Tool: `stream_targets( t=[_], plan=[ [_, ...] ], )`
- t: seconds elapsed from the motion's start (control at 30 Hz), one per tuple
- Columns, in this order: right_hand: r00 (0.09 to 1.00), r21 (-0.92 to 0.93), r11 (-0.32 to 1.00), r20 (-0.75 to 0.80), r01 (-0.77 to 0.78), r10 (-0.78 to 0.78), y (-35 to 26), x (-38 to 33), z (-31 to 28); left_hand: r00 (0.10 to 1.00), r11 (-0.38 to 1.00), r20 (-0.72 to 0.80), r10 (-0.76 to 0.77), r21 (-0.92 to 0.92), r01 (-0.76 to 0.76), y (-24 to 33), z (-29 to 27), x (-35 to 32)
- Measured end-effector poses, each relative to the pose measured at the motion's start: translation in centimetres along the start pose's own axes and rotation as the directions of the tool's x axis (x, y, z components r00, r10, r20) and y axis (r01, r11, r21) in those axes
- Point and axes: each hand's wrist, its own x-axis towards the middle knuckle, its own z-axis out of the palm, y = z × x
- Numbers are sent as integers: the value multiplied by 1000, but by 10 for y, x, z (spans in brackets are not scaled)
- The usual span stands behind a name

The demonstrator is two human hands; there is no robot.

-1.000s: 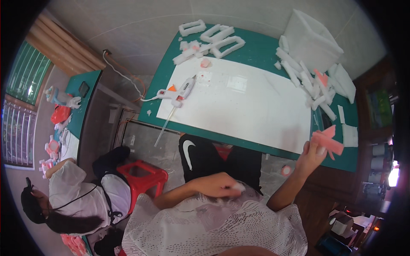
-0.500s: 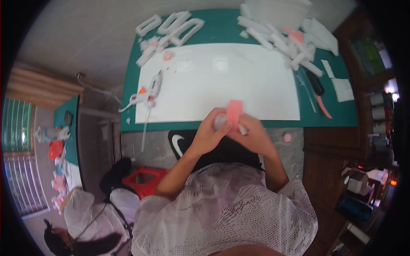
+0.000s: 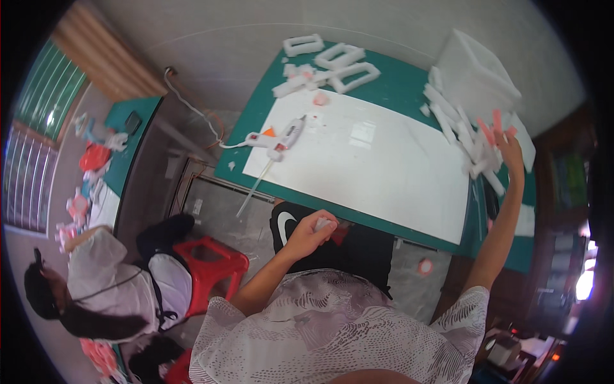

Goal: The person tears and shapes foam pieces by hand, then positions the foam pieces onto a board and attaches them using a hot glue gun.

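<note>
My left hand [image 3: 310,236] is closed around a small whitish piece [image 3: 323,224], held over my lap just in front of the table edge. Its exact kind is hard to make out because the fingers cover most of it. My right hand [image 3: 510,151] reaches far out to the heap at the back right. Its fingertips pinch a pink foam strip [image 3: 497,119] there, beside another pink piece [image 3: 486,132]. White foam bars [image 3: 470,137] lie around and below those fingers.
On the white board [image 3: 384,157] over the green table rests a glue gun [image 3: 288,141], its glue stick jutting past the front edge. Rectangular foam frames [image 3: 304,45] lie at the back left, a big white foam box [image 3: 476,70] back right. Another person [image 3: 105,275] sits at left by a red stool [image 3: 214,262].
My hands, together at the table edge around a pink piece, are now apart. The right went far to the back-right heap; the left stays low with a whitish piece. The view has turned.
</note>
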Motion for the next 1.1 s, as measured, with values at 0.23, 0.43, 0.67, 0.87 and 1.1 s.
stream_targets(
  t=[0.23, 0.43, 0.67, 0.87, 1.1],
  plan=[
    [972, -347, 937, -230, -41, -43, 19, 28, 14, 996, 997, -84, -13, -79, 7, -12, -16, -23],
    [923, 62, 990, -374, 124, -92, -126, -127, 79, 1000, 986, -17, 3, -165, -6, -6, 6, -1],
    [902, 525, 833, 252, 177, -351, -231, -287, 162, 988, 978, 0, 153, -145, -152, -8, 71, 29],
    [878, 767, 641, 302, 8, -372, -225, -288, 145, 982, 993, -177, 68, -87, -84, 30, 49, 45],
    [971, 735, 670, 68, 105, -227, -189, -268, 145, 628, 569, -203, 751, 682, -460, 177, -44, 137]
  ],
)
